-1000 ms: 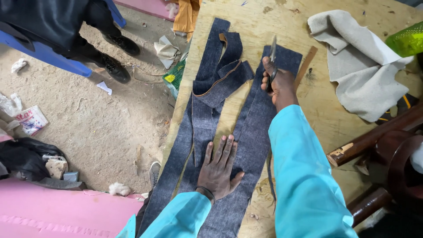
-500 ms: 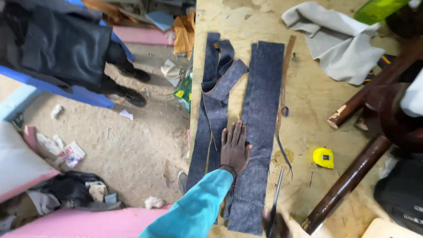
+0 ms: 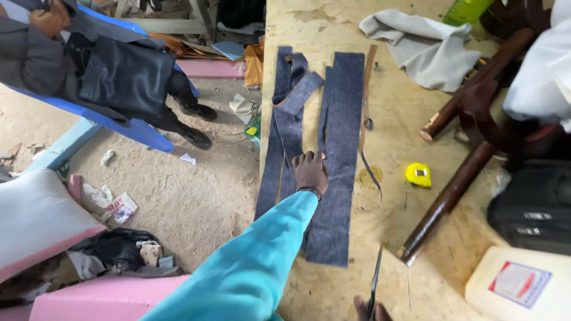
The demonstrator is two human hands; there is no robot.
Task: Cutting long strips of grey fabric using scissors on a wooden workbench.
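The person's left hand [image 3: 310, 170] lies flat, palm down and fingers spread a little, on the dark blue-grey fabric strips [image 3: 339, 154] that run lengthwise down the plywood surface [image 3: 404, 238]; it grips nothing and simply presses on the cloth about midway along its length, the turquoise sleeve [image 3: 256, 267] stretching back toward the bottom edge of the view. The strips lie side by side, the widest one to the right of the hand, narrower ones to its left near the edge of the surface, and a short piece lies folded crosswise near their far end. The right hand [image 3: 370, 310] shows only as a sliver at the very bottom, closed around the handles of a pair of scissors [image 3: 376, 279] whose blades point up toward the near end of the widest strip. A thin trimmed sliver of cloth [image 3: 367, 142] trails just beside the widest strip on its right. Farther right sit a yellow tape measure [image 3: 419, 174], dark wooden legs [image 3: 449, 196] and a white plastic jug [image 3: 523, 285]; a pale grey cloth [image 3: 416, 47] lies crumpled at the far end. Another person sits on a blue chair [image 3: 113, 122] off to the left, on the dirt floor.
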